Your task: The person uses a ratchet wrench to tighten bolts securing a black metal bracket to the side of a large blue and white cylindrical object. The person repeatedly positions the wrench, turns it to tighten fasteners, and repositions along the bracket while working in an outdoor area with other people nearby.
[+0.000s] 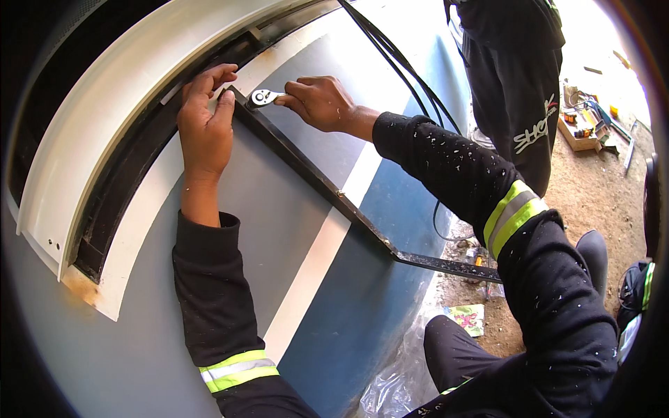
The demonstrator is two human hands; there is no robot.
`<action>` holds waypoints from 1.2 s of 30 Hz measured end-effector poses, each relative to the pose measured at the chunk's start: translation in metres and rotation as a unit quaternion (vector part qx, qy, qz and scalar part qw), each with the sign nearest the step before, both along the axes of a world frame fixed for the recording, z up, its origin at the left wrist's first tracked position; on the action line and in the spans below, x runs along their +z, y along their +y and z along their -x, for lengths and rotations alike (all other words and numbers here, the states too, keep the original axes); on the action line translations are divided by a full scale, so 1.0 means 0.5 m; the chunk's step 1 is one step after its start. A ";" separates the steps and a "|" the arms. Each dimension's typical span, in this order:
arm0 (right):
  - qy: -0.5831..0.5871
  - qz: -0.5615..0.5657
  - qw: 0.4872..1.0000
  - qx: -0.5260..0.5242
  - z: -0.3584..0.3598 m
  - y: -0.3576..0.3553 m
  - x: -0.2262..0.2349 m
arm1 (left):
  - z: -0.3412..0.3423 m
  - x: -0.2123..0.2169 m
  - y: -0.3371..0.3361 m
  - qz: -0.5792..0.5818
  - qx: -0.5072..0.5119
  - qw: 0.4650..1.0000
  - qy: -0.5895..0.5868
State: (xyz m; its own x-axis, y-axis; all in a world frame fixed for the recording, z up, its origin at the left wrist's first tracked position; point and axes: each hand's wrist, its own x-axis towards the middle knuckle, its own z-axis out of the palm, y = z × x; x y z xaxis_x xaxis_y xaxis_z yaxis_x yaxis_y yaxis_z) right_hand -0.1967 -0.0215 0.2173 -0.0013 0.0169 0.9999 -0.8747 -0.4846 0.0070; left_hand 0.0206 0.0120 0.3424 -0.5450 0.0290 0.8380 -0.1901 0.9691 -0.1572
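Here we are at the curved panel (pixel 258 216), striped in grey, white and blue, and it's two hands on the job! The right hand (pixel 320 103) has its fingers wrapped around the short handle of one ratchet wrench (pixel 263 97), its head right at the upper end of a black bar (pixel 300 161), close by the panel's curved upper-left edge. That near grip probably suits a tight spot. Up goes the left hand (pixel 208 129) beside it, fingers curled at the dark channel (pixel 132 177), thumb by the bar's end, perhaps steadying it; whether they pinch anything, I can't tell from here! Count them: one wrench, one white curved rim (pixel 90 111) outside the channel, one co-worker in dark trousers (pixel 512 104) beyond several black cables (pixel 397 59), too bunched to number.
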 end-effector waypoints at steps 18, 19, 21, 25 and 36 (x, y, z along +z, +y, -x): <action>0.108 -0.031 0.991 -0.076 0.026 -0.010 0.062 | 0.010 -0.010 -0.022 0.116 0.064 0.991 -0.016; 0.140 -0.006 0.987 -0.080 0.025 -0.004 0.081 | 0.011 -0.010 -0.021 0.130 0.062 0.989 -0.014; 0.194 -0.042 0.973 -0.122 0.033 0.006 0.128 | 0.013 -0.009 -0.021 0.133 0.065 0.989 -0.019; 0.260 -0.027 0.943 -0.205 0.042 0.005 0.207 | 0.010 -0.008 -0.022 0.130 0.062 0.989 -0.015; 0.173 0.110 0.976 -0.075 0.013 -0.069 0.184 | 0.012 -0.022 -0.032 0.274 0.109 0.954 -0.049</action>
State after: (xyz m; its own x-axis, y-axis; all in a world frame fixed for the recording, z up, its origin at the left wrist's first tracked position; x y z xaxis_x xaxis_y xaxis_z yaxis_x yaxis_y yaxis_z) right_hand -0.2031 -0.0562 0.3092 0.3540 0.2059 0.9123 -0.8624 -0.3056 0.4036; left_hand 0.0144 -0.0040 0.3314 -0.6632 0.3259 0.6738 -0.3358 0.6750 -0.6570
